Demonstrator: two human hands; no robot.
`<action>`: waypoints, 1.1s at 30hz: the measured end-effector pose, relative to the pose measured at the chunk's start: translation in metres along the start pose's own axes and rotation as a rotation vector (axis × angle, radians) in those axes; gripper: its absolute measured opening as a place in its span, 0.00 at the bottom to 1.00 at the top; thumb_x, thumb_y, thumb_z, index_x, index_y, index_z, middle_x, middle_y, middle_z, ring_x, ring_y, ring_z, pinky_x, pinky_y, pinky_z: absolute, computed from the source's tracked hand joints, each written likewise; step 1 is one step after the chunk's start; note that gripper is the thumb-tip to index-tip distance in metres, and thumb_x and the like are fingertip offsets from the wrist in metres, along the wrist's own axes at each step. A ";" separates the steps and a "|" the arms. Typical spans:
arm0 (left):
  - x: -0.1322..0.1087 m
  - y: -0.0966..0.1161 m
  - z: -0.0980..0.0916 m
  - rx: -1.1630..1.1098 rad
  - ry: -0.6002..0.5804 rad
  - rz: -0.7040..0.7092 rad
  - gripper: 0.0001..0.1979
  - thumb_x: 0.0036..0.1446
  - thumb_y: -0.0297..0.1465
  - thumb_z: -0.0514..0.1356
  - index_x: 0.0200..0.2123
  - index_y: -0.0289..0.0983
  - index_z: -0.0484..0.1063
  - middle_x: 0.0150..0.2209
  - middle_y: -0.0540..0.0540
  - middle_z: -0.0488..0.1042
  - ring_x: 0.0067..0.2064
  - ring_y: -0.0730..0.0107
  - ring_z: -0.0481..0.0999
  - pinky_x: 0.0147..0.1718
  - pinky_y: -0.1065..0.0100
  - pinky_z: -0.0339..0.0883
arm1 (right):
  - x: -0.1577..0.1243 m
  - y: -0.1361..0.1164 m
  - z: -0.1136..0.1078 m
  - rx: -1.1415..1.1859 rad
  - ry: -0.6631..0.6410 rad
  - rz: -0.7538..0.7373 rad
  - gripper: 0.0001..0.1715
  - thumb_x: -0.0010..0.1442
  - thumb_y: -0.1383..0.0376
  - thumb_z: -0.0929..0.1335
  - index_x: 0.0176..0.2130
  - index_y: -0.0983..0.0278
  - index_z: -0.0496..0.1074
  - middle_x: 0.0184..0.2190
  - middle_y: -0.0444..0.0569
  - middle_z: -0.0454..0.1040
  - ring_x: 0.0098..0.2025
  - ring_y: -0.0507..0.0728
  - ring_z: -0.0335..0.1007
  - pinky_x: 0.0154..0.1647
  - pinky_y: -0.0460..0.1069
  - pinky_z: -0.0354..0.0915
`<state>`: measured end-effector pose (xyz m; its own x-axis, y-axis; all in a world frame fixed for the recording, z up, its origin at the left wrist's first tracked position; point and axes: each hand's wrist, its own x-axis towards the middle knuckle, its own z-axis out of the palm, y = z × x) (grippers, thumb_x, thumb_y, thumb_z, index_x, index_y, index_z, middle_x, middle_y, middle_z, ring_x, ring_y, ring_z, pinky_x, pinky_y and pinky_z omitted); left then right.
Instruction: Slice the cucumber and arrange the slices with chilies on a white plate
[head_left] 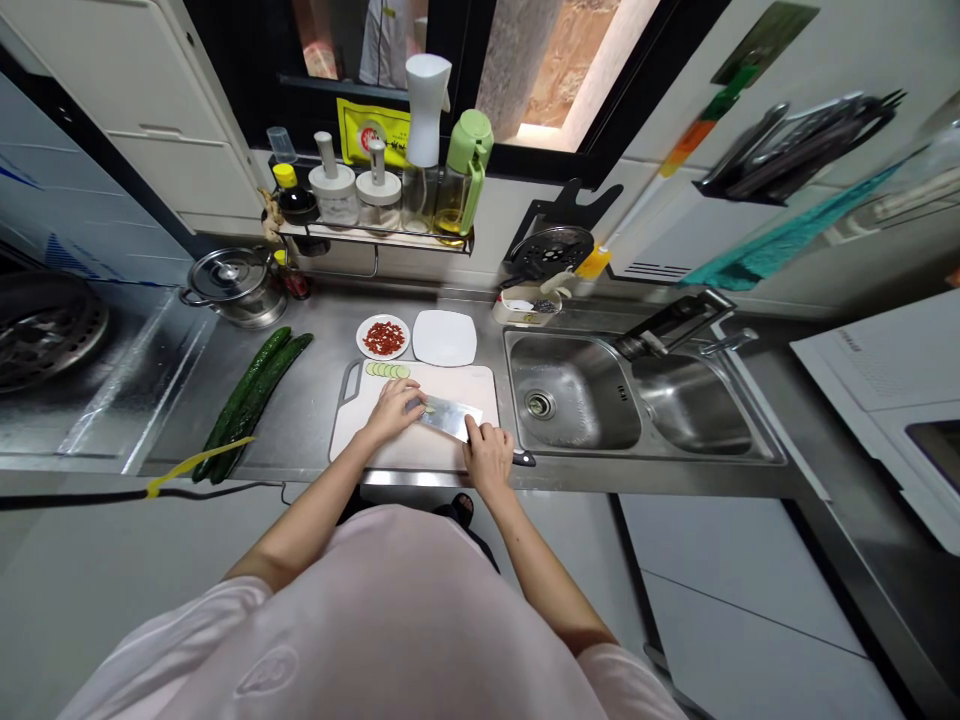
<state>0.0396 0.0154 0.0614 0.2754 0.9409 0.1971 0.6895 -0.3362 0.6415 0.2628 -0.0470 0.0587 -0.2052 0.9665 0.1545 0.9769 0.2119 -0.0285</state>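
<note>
My right hand (487, 458) closes around a cleaver (448, 418) while my left hand (390, 412) curls over a cucumber stub (429, 407), steadying it against the blade on a white cutting board (414, 442) at the tabletop's (322, 340) front edge. Cut slices (386, 370) lie clear behind; two whole cucumbers (251, 400) wait left, a steel sink (570, 395) right.

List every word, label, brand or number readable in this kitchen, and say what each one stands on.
Nothing can be read as text. The yellow label behind the shelf has red and dark print, too small and blurred to read. The emblem on the pink top is also unreadable.
</note>
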 end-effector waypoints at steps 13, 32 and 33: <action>0.016 -0.021 0.017 -0.059 -0.022 -0.137 0.18 0.52 0.37 0.59 0.47 0.43 0.70 0.44 0.46 0.71 0.48 0.63 0.67 0.49 0.61 0.60 | -0.001 0.015 0.005 -0.036 -0.175 0.042 0.26 0.59 0.65 0.63 0.57 0.60 0.61 0.38 0.53 0.66 0.40 0.58 0.55 0.44 0.52 0.44; 0.035 -0.033 0.024 -0.065 0.000 -0.350 0.07 0.52 0.31 0.56 0.34 0.39 0.72 0.30 0.49 0.74 0.32 0.70 0.70 0.33 0.69 0.62 | 0.000 0.016 0.007 -0.025 -0.151 0.026 0.26 0.59 0.64 0.63 0.57 0.60 0.61 0.37 0.51 0.66 0.40 0.58 0.55 0.44 0.52 0.44; 0.038 -0.038 0.025 -0.045 0.007 -0.373 0.06 0.51 0.31 0.57 0.34 0.39 0.72 0.30 0.49 0.74 0.32 0.70 0.70 0.33 0.69 0.62 | -0.001 0.018 0.008 -0.028 -0.157 0.032 0.25 0.59 0.64 0.63 0.56 0.60 0.61 0.38 0.51 0.66 0.40 0.58 0.55 0.44 0.52 0.44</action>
<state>0.0407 0.0628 0.0262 0.0060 0.9987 -0.0511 0.7111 0.0317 0.7024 0.2798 -0.0432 0.0506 -0.1783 0.9840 -0.0023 0.9840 0.1783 -0.0030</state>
